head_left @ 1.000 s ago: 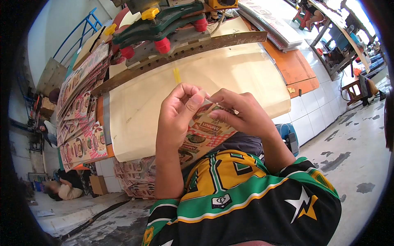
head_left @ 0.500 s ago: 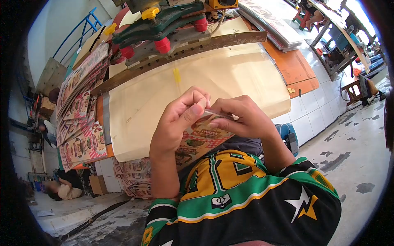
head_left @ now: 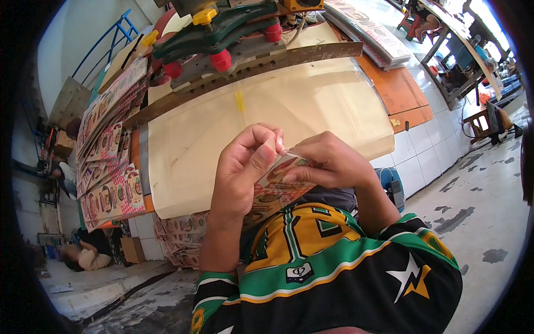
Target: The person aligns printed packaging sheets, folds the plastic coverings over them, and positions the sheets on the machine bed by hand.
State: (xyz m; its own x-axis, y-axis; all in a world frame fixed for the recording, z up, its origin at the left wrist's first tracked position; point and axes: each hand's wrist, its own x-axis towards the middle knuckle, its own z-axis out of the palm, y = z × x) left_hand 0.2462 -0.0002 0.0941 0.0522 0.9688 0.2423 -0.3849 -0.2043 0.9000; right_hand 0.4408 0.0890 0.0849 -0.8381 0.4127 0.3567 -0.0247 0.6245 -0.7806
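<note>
A: Hands, state?

B: Right hand (head_left: 335,161): clamped on the printed sheet (head_left: 276,192), thumb on the near face, forefinger along the top edge. Left hand (head_left: 245,167): thumb and forefinger drawn together at the sheet's upper corner. Whether an edge is caught between them, cannot tell.

A: Spacing of the hands?

B: Near each other, fingertips almost meeting at that corner.

A: Position of the sheet?

B: Tilted, above the lap, in front of the jersey (head_left: 311,250). Visible face shows red checks and food pictures. Lower part runs behind the left wrist; its far end is hidden.

A: Surface beyond the hands?

B: Broad cream sheet (head_left: 194,139), laid flat, one yellow mark (head_left: 240,101) near its far side. Metal bar (head_left: 311,55) crosses along that far side. Behind the bar: green frame (head_left: 222,34) with red cylinders (head_left: 220,61) and a yellow knob (head_left: 204,16).

A: Other printed stock?

B: Overlapping pile (head_left: 114,150) at the left side of the cream sheet. Lower pile (head_left: 181,239) below its near edge, beside the left forearm. Flat stack (head_left: 370,33) at upper right, by an orange board (head_left: 397,89).

A: Anyone else?

B: One person (head_left: 89,256), low at far left, well apart from both hands.
</note>
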